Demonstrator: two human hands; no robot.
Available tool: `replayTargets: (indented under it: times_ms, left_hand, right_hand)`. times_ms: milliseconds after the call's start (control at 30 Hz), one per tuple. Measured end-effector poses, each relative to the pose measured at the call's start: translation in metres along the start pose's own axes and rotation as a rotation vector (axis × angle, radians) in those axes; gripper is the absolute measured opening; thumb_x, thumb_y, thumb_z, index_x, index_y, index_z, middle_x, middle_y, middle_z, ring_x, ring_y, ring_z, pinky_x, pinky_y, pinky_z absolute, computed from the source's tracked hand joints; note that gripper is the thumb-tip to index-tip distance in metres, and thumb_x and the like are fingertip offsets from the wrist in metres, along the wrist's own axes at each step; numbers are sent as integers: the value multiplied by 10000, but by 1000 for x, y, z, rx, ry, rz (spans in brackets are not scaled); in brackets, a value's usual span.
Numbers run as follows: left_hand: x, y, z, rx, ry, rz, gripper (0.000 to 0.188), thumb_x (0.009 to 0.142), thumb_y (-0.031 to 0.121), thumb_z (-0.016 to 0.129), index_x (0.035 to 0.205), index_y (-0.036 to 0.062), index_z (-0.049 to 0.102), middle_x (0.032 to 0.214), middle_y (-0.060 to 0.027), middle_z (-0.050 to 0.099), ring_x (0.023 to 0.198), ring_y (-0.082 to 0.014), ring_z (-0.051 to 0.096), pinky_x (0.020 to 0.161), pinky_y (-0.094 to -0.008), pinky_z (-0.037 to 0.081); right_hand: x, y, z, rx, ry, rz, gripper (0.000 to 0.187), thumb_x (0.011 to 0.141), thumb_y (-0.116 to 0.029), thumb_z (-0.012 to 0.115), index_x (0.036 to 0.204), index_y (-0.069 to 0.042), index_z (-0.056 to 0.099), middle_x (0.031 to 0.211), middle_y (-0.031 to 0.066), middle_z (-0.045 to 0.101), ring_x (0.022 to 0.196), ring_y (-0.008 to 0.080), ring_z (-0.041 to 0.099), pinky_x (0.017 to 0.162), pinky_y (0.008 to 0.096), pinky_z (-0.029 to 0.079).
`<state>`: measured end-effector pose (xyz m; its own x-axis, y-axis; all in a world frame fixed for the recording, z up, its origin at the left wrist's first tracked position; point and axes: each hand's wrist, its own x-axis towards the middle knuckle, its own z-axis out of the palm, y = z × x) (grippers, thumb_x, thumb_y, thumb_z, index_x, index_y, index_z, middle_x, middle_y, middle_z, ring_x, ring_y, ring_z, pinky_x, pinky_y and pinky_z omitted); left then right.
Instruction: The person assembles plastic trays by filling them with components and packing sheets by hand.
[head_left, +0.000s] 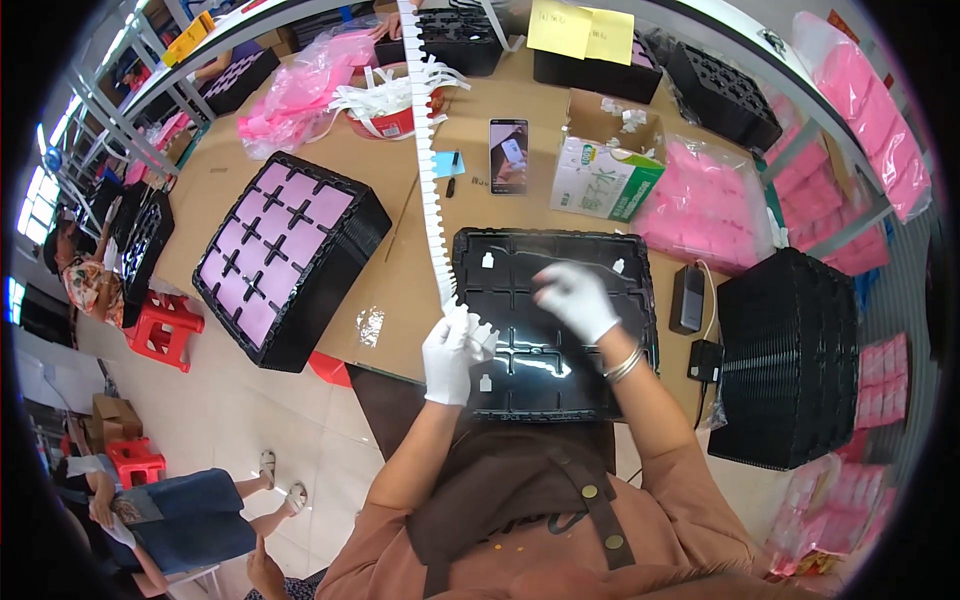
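Note:
My left hand (447, 360), in a white glove, is closed around the lower end of a long white strip with a toothed edge (428, 190), which runs up to the far side of the table. Some white strip material bunches beside its fingers. Just right of it, my right hand (582, 303), also gloved, is over a black plastic tray (555, 400); motion smears its fingers, and anything in them cannot be made out. Small white tag-shaped pieces lie on the tray near its corners, one at far left (487, 260), one at far right (619, 265) and one at near left (486, 383).
Left stands a stack of black trays with pink-purple pads (270, 235); right, a tall black tray stack (788, 360). Beyond the work are a phone (509, 160), an open carton (605, 175), a red tub of white strips (385, 125) and bagged pink pads (695, 205). Other people sit left.

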<state>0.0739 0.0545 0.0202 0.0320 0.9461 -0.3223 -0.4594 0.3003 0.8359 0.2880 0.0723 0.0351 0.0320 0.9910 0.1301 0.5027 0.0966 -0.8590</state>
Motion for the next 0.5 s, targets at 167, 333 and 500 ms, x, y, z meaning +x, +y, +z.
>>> replayTargets:
  times_ms: [167,333,500]
  left_hand:
    - [-4,-3,6,18,-52,-10,217,915,202,547,954,-9,577,755,-33,570,535,-74,491,473,-214,392]
    - [-5,-8,5,-2,7,12,204,905,197,563,927,-5,586,722,-25,568,529,-61,487,466,-199,383]
    - [-9,-8,10,-28,10,15,203,907,208,559,904,8,594,683,-6,558,509,-46,476,462,-181,378]
  right_hand:
    - [-41,-19,62,591,-154,267,149,775,-110,675,868,2,644,745,14,623,684,72,563,635,217,454]
    - [-46,-16,62,685,-179,336,103,788,-79,655,843,5,629,741,16,620,670,70,557,616,216,446]
    - [-49,-18,57,742,-199,336,53,772,-36,642,806,-9,611,776,27,610,674,81,550,615,213,439]
